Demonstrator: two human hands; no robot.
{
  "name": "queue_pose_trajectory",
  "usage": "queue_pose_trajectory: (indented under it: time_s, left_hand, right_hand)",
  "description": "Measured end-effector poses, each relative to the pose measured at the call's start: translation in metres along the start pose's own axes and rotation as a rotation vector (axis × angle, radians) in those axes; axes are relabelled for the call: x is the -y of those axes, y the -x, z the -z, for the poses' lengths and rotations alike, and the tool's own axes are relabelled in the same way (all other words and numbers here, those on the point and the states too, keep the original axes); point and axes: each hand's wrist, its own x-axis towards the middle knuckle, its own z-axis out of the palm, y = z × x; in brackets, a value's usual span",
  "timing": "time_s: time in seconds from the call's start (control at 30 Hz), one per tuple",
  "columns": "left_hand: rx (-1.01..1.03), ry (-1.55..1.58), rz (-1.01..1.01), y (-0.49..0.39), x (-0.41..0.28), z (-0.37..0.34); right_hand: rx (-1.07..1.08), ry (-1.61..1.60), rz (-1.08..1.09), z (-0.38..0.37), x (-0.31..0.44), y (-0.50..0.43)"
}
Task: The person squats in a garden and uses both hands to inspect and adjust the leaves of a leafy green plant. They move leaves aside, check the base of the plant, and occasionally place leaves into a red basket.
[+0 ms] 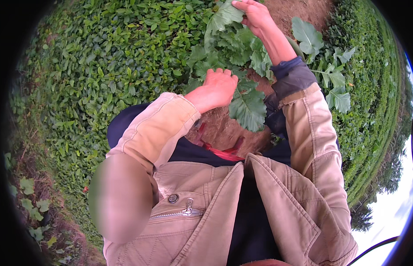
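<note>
My right hand (256,16) reaches out at the top and pinches the edge of a large lobed green leaf (226,15) between thumb and fingers. The leaf belongs to a clump of broad, wavy-edged leafy plants (238,45) above bare soil. Closer to my body, my left hand (218,88) is curled, back upward, over the near side of this clump. Its fingertips are hidden, so what it grips cannot be seen. A broad dark-green leaf (248,108) with pale veins hangs just right of it.
A dense hedge of small-leaved bushes (126,60) stands on the left, another hedge (369,83) on the right. Reddish soil (223,128) lies between my legs, with a red object (226,153). More broad leaves (308,36) grow beyond my right forearm.
</note>
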Motion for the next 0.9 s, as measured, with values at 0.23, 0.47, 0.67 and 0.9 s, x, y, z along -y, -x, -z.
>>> queue_pose_trajectory:
  time_s: [0.23, 0.47, 0.67, 0.9]
  left_hand:
    - [0.001, -0.008, -0.061, 0.022, -0.004, -0.012]
    - [-0.267, 0.125, 0.194, 0.005, 0.062, 0.039]
    - [-0.387, 0.271, 0.328, -0.022, 0.12, 0.039]
    - [-0.49, 0.787, 0.436, -0.048, 0.143, 0.026]
  right_hand:
    - [0.334, -0.459, -0.167, -0.07, 0.003, 0.007]
    - [0.108, -0.101, 0.001, -0.045, -0.002, 0.051]
    - [0.12, 0.386, -0.014, -0.029, -0.047, 0.08]
    - [0.028, 0.729, 0.253, -0.044, -0.114, 0.085]
